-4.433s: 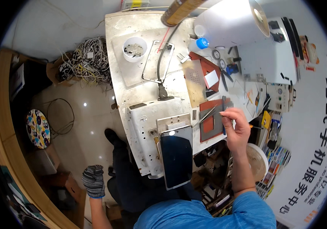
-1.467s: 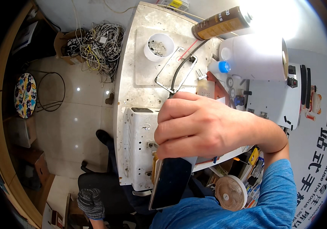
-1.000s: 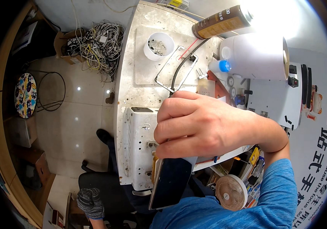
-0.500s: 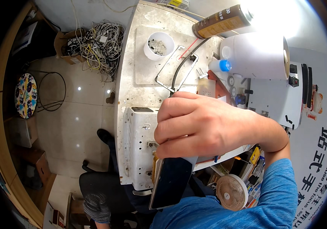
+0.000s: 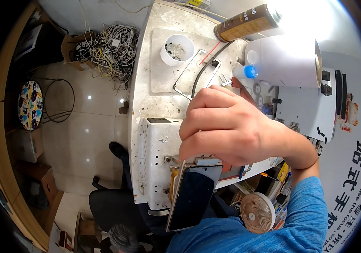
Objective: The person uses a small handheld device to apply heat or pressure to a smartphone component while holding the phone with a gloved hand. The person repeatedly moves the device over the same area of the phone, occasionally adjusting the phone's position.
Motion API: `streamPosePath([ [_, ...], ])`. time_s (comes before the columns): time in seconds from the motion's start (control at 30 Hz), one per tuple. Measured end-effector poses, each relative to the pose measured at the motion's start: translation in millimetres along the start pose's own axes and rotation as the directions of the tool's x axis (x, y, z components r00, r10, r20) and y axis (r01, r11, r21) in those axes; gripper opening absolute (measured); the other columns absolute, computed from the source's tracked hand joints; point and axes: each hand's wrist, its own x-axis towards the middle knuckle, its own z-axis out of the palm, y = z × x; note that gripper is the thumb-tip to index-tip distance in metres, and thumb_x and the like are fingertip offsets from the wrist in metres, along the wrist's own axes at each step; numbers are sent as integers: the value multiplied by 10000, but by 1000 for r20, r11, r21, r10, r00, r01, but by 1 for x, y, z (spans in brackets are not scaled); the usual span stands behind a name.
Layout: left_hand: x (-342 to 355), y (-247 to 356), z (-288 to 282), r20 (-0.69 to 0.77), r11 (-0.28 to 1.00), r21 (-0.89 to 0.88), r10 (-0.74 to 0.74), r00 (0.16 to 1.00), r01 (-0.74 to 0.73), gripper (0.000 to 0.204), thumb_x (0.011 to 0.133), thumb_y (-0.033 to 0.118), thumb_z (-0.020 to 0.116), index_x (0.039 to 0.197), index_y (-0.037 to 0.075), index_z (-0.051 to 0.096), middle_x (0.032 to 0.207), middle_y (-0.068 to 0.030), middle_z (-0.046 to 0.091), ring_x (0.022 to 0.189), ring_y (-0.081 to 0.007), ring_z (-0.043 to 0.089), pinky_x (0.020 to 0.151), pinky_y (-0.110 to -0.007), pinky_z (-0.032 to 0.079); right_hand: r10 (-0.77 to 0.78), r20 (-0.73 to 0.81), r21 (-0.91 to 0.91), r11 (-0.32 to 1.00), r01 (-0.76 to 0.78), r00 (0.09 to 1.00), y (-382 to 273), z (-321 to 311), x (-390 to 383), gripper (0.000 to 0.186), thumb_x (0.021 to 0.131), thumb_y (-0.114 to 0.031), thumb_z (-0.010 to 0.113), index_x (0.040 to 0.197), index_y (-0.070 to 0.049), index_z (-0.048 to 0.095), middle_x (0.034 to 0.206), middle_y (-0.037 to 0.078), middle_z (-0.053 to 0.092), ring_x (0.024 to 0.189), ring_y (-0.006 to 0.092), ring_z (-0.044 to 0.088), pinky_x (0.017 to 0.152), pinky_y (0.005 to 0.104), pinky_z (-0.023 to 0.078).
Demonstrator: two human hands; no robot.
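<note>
My right hand (image 5: 227,126) reaches in from the right, fingers curled together, palm down. Whatever it grips is hidden beneath the fingers. Just below it is a dark-screened phone (image 5: 194,192), tilted, its top edge near my curled fingers. A small silvery block (image 5: 208,161) shows at that top edge. To the left of the phone stands a white perforated metal box (image 5: 153,162) with small metal clamps (image 5: 172,159) on its side, beside the phone. A black cable (image 5: 208,63) curves down to behind my hand. My left hand is out of view.
On the worn white bench are a white cup (image 5: 177,49) of small bits, a thin rectangular frame (image 5: 178,82), a brown spray can (image 5: 246,21) with a red straw, and a blue-capped bottle (image 5: 246,72). A fan (image 5: 256,213) stands lower right; tangled cables (image 5: 113,52) lie far left.
My right hand has shifted slightly right and up, uncovering the phone's top edge and the silvery block. A grey textured shape at the lower left has moved right.
</note>
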Motion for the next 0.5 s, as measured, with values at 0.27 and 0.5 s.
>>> streamPosePath([
  [0.27,-6,21,-2,35,996,-66,-49,998,51,277,908,272,546,916,24,669,862,-155,661,797,-334,634,727,-426,502,75,-76,-36,996,-78,994,-1,-3,-6,219,692,-14,665,889,-107,642,893,15,585,886,225,533,781,346,440],
  [0.5,-5,33,-11,55,989,-113,-92,994,98,262,908,260,556,900,25,672,846,-152,662,778,-325,636,713,-417,504,366,-361,-46,912,-408,858,1,5,-44,117,819,3,640,921,-54,641,842,46,600,792,208,566,729,306,456],
])
